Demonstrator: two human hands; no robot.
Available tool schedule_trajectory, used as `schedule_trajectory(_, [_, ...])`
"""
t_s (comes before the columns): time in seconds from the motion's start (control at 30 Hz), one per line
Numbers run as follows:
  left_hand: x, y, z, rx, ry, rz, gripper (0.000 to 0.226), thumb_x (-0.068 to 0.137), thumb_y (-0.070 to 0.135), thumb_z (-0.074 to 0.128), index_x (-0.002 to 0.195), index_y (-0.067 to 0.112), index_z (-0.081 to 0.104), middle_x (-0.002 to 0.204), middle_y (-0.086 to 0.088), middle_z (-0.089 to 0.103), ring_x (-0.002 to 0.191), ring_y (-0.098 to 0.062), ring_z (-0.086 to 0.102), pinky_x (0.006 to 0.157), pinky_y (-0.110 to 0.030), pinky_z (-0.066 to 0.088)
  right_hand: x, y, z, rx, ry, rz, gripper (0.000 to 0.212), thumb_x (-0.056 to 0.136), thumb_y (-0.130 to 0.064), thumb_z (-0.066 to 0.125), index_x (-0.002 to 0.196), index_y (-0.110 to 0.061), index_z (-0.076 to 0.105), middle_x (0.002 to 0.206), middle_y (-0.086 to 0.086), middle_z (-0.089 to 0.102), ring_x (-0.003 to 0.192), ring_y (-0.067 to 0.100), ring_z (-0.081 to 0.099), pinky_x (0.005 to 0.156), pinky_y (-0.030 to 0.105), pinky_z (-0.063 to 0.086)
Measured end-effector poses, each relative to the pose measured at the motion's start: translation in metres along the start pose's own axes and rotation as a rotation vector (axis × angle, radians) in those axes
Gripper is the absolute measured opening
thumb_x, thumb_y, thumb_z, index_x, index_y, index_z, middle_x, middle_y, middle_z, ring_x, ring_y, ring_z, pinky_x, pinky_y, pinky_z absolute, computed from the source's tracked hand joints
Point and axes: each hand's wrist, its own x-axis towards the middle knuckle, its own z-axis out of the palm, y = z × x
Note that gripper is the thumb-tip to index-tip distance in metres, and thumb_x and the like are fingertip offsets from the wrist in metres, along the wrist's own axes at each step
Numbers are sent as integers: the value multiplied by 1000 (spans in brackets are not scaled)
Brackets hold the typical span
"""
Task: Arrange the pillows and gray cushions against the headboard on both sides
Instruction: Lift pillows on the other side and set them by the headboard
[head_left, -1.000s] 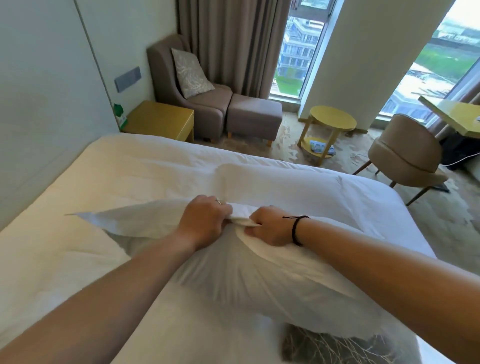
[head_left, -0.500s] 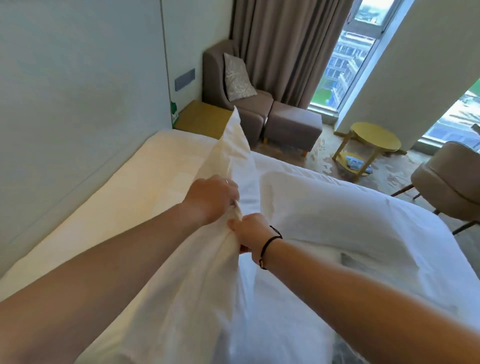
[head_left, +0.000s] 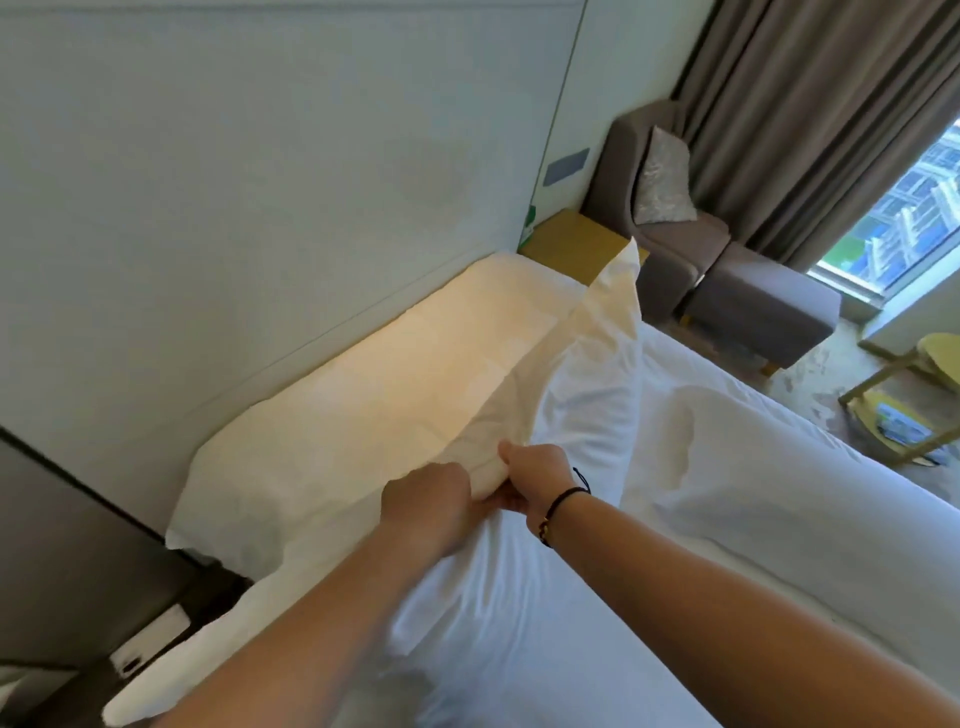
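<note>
A white pillow (head_left: 587, 384) stretches from my hands toward the far bedside, its far corner sticking up. My left hand (head_left: 431, 506) and my right hand (head_left: 535, 478) grip its near edge close together, fingers curled into the fabric. The pillow lies just off the pale headboard (head_left: 260, 208), above the sheet at the head of the bed (head_left: 363, 395). A black band circles my right wrist. A grey patterned cushion (head_left: 662, 182) leans upright in the armchair (head_left: 623, 171) at the far corner. A dark patterned patch shows at the bottom edge under my arms; what it is I cannot tell.
A yellow bedside table (head_left: 571, 244) stands beyond the bed's far side, then a grey footstool (head_left: 763, 306). A yellow round side table (head_left: 914, 400) is on the carpet at right. Curtains (head_left: 810, 104) hang by the window. A dark nightstand (head_left: 88, 597) sits at the near left.
My view has swung left toward the headboard. Both hands have carried the pillow toward the headboard and lowered it from upright to lying along the head of the bed.
</note>
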Motion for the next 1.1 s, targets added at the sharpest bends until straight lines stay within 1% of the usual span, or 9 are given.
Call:
schedule_trajectory(0.13, [-14, -13, 32, -91, 133, -52, 26, 98, 37, 40, 96, 23, 62, 100, -2, 68, 91, -27, 63, 67, -33, 38, -8, 5, -7, -404, -142, -84, 29, 95, -26, 54, 92, 0, 66, 76, 15, 73, 57, 21, 68, 51, 31, 56])
schedule_trajectory(0.27, [-26, -19, 45, -116, 187, -68, 21, 98, 34, 37, 93, 26, 55, 98, 2, 65, 93, -23, 64, 69, -32, 38, -3, -15, -24, -1189, -65, -697, 38, 89, -49, 52, 67, -18, 59, 65, -4, 64, 61, 15, 58, 60, 33, 50])
schedule_trajectory(0.33, [-32, -22, 49, -129, 236, -59, 21, 100, 37, 36, 88, 28, 51, 94, 3, 65, 91, -22, 65, 68, -31, 37, 1, -28, -34, -1392, -82, -1042, 38, 83, -61, 55, 100, -28, 60, 100, -7, 65, 90, 15, 60, 79, 34, 51])
schedule_trajectory(0.4, [-39, -25, 53, -124, 280, -56, 24, 101, 41, 34, 81, 29, 43, 88, 5, 64, 86, -21, 64, 65, -31, 34, 14, -39, -43, -1622, -225, -1212, 64, 79, -70, 54, 133, -37, 43, 141, -6, 49, 129, 20, 44, 106, 41, 38])
schedule_trajectory(0.47, [-45, -27, 60, -92, 306, -48, 27, 102, 44, 32, 80, 29, 38, 85, 6, 63, 83, -19, 64, 62, -30, 31, 28, -45, -43, -1853, -329, -1197, 73, 78, -75, 50, 142, -43, 35, 153, -11, 35, 146, 19, 21, 119, 47, 16])
schedule_trajectory(0.53, [-48, -29, 69, -71, 340, -39, 28, 102, 46, 31, 80, 29, 39, 83, 7, 63, 79, -17, 65, 58, -29, 30, 43, -45, -36, -1960, -398, -1118, 70, 79, -76, 47, 140, -41, 41, 148, -15, 44, 146, 16, 21, 119, 50, 7])
schedule_trajectory(0.7, [-45, -49, 75, -76, 338, -45, 35, 101, 52, 29, 94, 29, 55, 87, 8, 65, 83, -14, 65, 59, -29, 33, 56, -24, -20, -1977, -354, -1083, 46, 91, -61, 45, 119, -30, 63, 117, -9, 66, 117, 15, 55, 117, 44, 12])
schedule_trajectory(0.9, [-30, -91, 70, -41, 317, -5, 60, 91, 71, 21, 119, 29, 52, 105, 9, 65, 100, -17, 60, 73, -34, 46, 73, -22, -6, -1965, -248, -1032, 40, 98, -51, 39, 110, -26, 68, 110, -9, 67, 108, 15, 59, 118, 40, 15])
schedule_trajectory(1.1, [-25, -123, 63, 23, 296, -47, 67, 87, 77, 18, 103, 26, 58, 95, 8, 65, 89, -16, 61, 64, -32, 41, 82, -16, 7, -1856, -107, -1091, 35, 96, -48, 39, 100, -28, 68, 99, -12, 67, 101, 15, 60, 112, 37, 23])
